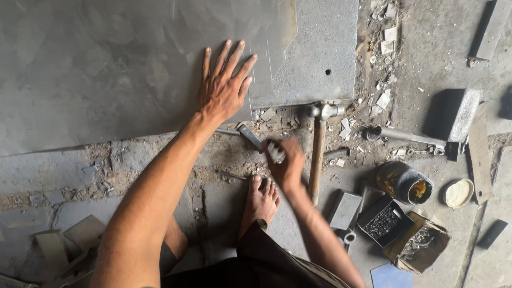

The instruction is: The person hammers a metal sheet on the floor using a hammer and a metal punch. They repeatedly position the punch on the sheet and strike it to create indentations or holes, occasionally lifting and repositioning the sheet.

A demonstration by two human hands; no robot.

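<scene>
Left hand [223,90] flat; one hammer [318,146]; two sheets [122,69].

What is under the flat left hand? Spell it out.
The left hand lies spread, palm down, on a large grey metal sheet. The sheet rests on the concrete floor and partly overlaps a rougher grey slab. Whatever lies beneath the sheet is covered.

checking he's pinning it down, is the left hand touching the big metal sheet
Touching. The head view shows the left hand spread flat, palm and fingers pressed on the grey metal sheet, with no gap visible.
</scene>
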